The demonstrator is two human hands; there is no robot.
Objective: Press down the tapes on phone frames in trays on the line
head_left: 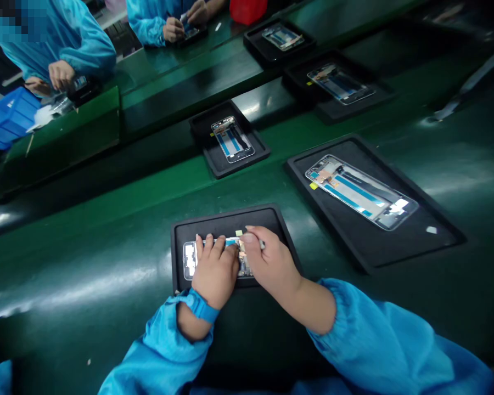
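Near tray (251, 215) sits on the tabletop (107, 274) directly before the wearer, phone frame (189, 262) inside. Left hand (215, 266) lies over the frame's middle, right hand (274, 260) over its right end, small item (262, 245) in the fingers. Right tray (415, 247): right of the near one and a bit further out, second frame (360, 192) in it. Middle tray (214, 162) is behind the near one, third frame (233, 140) inside. Two back trays (337, 112) stand behind and right of that, one frame (341, 83) each. Bin (10, 118): far left, beside a co-worker's hands (61, 75).
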